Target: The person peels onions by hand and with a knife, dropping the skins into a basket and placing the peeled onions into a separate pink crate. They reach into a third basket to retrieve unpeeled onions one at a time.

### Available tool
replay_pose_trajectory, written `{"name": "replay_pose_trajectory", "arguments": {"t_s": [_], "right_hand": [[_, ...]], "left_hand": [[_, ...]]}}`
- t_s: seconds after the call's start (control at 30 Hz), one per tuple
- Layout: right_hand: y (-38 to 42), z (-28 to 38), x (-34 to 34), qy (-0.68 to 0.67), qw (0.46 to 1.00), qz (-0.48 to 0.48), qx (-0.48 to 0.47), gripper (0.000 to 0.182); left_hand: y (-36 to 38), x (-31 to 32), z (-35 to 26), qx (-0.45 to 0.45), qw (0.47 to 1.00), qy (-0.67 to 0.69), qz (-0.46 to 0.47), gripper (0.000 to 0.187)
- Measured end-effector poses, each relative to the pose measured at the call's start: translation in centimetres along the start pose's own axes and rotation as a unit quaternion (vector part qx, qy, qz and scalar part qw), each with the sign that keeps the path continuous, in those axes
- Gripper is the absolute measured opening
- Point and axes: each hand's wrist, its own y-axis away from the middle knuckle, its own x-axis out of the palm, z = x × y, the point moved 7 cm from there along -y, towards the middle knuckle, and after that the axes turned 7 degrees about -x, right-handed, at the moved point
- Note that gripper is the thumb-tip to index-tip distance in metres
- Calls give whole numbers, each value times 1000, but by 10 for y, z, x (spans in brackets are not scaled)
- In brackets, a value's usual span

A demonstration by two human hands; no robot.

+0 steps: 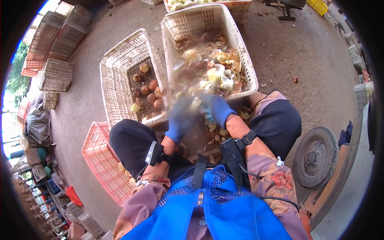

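Onions (153, 85) are spread over several crates in the view I get from the head camera. Leftmost, a pink crate (100, 154) stands beside the person's left knee (127, 138), a few pale pieces showing at its right edge. Next comes a white crate (114, 90): I see brown onions mostly along its right side, a couple nearer its far edge, and a yellowish one toward its near left corner. Then I find the left hand (181, 117), blue-gloved and blurred, by the near edge of a bigger crate (196, 18) heaped with skins and pale layers (219, 76). A pale onion (195, 103) shows between the hands; the blur keeps me from telling whether the left fingers are closed on it. Just beside, the right hand (221, 110) is blue-gloved too, its grip equally unclear to me. Farther right, a wheel (316, 158) lies near the right knee (280, 122).
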Motion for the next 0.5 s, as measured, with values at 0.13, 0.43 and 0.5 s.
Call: {"name": "replay_pose_trajectory", "arguments": {"t_s": [0.13, 0.43, 0.5], "right_hand": [[-5, 15, -7, 175, 943, -123, -253, 24], [7, 25, -3, 86, 929, -118, -340, 22], [33, 57, 7, 208, 871, -132, -425, 32]], "left_hand": [[-2, -2, -8, 5, 1000, -13, 3, 34], [0, 7, 9, -33, 997, -37, 57, 36], [9, 16, 44, -176, 947, 259, 64, 32]]}}
